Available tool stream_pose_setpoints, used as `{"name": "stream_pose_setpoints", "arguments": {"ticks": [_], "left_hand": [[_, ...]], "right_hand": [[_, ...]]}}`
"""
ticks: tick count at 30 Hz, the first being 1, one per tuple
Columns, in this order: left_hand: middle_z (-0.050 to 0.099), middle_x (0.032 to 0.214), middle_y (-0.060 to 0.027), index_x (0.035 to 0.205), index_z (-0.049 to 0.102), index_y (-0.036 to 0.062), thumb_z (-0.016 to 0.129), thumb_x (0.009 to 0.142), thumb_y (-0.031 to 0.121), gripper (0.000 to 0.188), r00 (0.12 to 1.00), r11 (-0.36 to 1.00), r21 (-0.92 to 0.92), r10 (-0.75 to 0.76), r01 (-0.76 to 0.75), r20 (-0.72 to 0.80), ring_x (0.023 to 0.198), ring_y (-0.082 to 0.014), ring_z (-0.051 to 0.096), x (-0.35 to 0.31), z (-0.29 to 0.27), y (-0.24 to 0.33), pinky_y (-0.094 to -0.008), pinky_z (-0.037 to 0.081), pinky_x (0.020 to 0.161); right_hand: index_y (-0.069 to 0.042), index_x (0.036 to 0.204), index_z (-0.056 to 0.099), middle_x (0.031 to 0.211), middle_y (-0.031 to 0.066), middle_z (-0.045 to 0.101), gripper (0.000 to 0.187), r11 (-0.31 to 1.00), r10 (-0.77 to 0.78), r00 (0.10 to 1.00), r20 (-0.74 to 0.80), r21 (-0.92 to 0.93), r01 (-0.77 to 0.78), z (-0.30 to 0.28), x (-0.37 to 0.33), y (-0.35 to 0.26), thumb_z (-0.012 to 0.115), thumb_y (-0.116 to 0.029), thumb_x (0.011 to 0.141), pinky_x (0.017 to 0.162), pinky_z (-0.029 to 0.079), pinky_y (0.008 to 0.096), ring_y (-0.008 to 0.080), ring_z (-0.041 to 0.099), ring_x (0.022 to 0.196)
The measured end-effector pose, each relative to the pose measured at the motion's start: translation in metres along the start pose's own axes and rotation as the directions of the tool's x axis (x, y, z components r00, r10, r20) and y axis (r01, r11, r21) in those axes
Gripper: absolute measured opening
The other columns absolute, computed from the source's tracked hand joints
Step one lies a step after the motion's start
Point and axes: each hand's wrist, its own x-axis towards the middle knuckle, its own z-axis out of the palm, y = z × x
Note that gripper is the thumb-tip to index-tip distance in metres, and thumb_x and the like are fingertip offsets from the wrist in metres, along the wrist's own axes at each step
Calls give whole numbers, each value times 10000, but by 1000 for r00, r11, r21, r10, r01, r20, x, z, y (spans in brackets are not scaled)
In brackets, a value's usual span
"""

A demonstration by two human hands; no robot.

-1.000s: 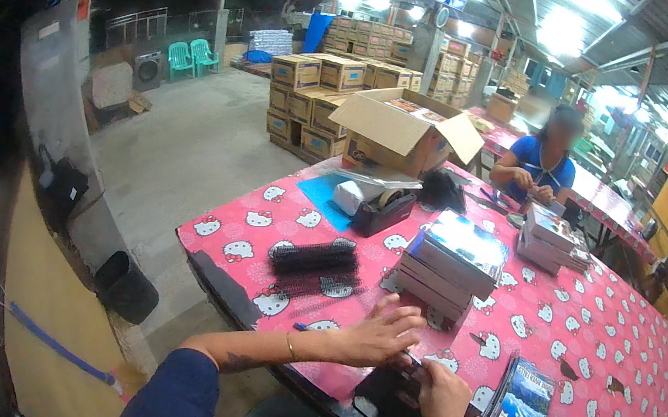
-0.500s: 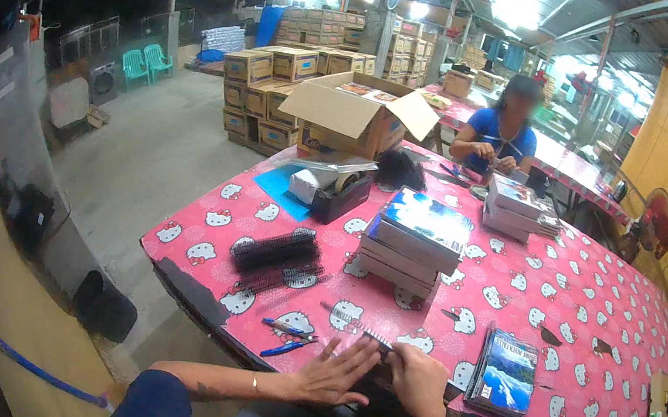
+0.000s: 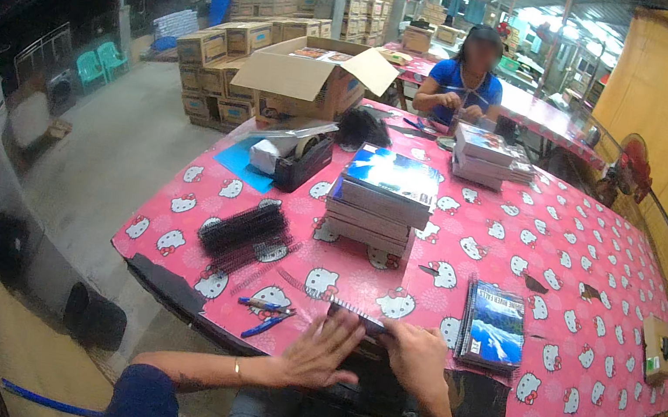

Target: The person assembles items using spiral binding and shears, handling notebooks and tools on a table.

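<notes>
A dark-covered notebook (image 3: 365, 346) sits at the near edge of the table, partly hidden under my hands. A thin black spiral coil (image 3: 353, 307) runs along its far edge, and a loose length stretches out to the left. My left hand (image 3: 320, 355) lies with its fingers stretched out against the notebook's left part, by the coil. My right hand (image 3: 416, 362) grips the notebook's right end, thumb and fingers closed at the coil. Left of them lie blue pens (image 3: 266, 325) and a pile of black spiral coils (image 3: 245, 236).
Blue-covered spiral notebooks (image 3: 495, 328) lie on the right. A taller stack (image 3: 383, 177) stands ahead, near a black tape dispenser (image 3: 304, 161) and an open carton (image 3: 297, 83). Across the pink patterned table (image 3: 469, 249), a person (image 3: 466, 80) in blue works beside another book stack (image 3: 483, 150).
My view has swung, so the whole scene sits further left and higher. My left hand's fingers now point more away from me over the notebook. My right hand keeps its grip.
</notes>
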Motion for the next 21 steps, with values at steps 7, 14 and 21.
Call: {"name": "stream_pose_setpoints", "arguments": {"ticks": [7,14,21], "left_hand": [[150,1608,-279,1512,222,-81,518,936,589,931,996,997,54,-45,49,-76,1521,-388,82,17,-8,-13,-582,95,1198],[679,1038,-243,1018,655,-39,594,876,609,666,892,991,16,-126,132,433,1018,-396,654,102,-108,-26,-504,483,909],[690,893,-229,968,670,16,621,857,620,616,760,990,-90,-24,108,650,875,-411,674,102,-103,-49,-505,521,744]], "right_hand": [[-151,1070,664,875,79,715,193,999,-18,999,27,36,18,4,12,-5,633,-248,905,709,460,440,273,691,775],[-140,1031,661,843,81,697,169,999,32,996,80,13,-33,4,12,-4,615,-256,916,667,463,450,291,688,772],[-123,1027,676,810,109,688,171,999,26,998,57,33,-28,6,8,-14,640,-224,894,659,501,463,329,680,767]]}}
